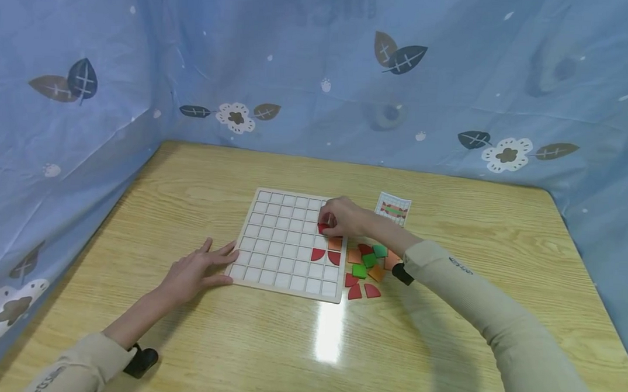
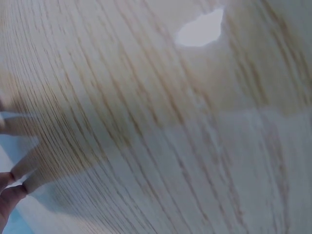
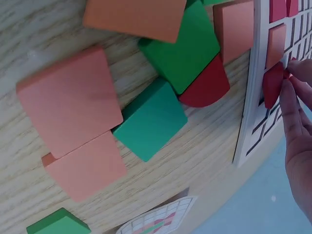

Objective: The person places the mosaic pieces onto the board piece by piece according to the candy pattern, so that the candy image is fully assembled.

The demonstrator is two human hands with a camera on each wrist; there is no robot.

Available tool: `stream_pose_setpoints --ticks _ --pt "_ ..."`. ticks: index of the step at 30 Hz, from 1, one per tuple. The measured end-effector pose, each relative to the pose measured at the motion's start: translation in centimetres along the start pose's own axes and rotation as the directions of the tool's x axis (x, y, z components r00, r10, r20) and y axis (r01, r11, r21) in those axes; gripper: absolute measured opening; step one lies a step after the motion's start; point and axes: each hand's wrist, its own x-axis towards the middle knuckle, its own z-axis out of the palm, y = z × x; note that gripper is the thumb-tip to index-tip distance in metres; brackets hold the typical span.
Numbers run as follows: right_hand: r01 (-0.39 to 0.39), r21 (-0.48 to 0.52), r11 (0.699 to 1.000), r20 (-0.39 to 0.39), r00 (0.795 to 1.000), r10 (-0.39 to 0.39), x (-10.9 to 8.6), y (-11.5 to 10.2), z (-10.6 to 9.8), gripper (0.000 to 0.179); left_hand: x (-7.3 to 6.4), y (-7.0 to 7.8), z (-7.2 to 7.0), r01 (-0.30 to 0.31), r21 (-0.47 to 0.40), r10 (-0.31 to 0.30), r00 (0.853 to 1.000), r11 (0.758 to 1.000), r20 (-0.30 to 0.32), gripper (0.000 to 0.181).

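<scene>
A white gridded board (image 1: 275, 241) lies on the table with a few tiles in its right columns. My right hand (image 1: 342, 216) is over the board's right side and pinches a red quarter-circle tile (image 1: 322, 228) between thumb and fingers. In the right wrist view, another red tile (image 3: 273, 87) sits in the edge column beside the fingertips, next to an orange square tile (image 3: 276, 45). Two red quarter-circle tiles, a left one (image 1: 318, 254) and a right one (image 1: 334, 258), lie one row nearer. My left hand (image 1: 192, 271) rests at the board's left edge, fingers spread.
Right of the board lies a loose pile of orange, green and red tiles, among them a green tile (image 1: 359, 271) and a red one (image 1: 372, 290). Behind the right forearm is a printed pattern card (image 1: 394, 207). A blue patterned cloth (image 1: 309, 73) surrounds the wooden table (image 1: 215, 174).
</scene>
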Motion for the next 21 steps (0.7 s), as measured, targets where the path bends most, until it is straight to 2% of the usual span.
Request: stream_pose_setpoints --ticks 5,10,17,21 --pt "0.001 -0.002 1.000 0.002 1.000 -0.001 0.2 -0.3 -0.1 0.018 0.1 0.1 -0.1 0.006 0.004 -0.006 1.000 1.000 0.000 0.060" --pt "-0.018 0.000 1.000 0.012 1.000 0.018 0.4 -0.5 0.0 0.014 0.1 0.0 0.0 0.008 0.014 -0.008 1.000 1.000 0.004 0.061" --pt "-0.079 -0.038 0.996 -0.023 0.997 0.078 0.6 -1.0 0.3 0.013 0.1 0.0 0.1 0.010 0.009 -0.010 1.000 1.000 0.010 0.061" --pt "-0.091 -0.021 0.996 -0.034 0.995 0.090 0.2 -1.0 0.3 0.017 0.1 0.0 0.1 0.010 0.009 -0.010 1.000 1.000 0.010 0.061"
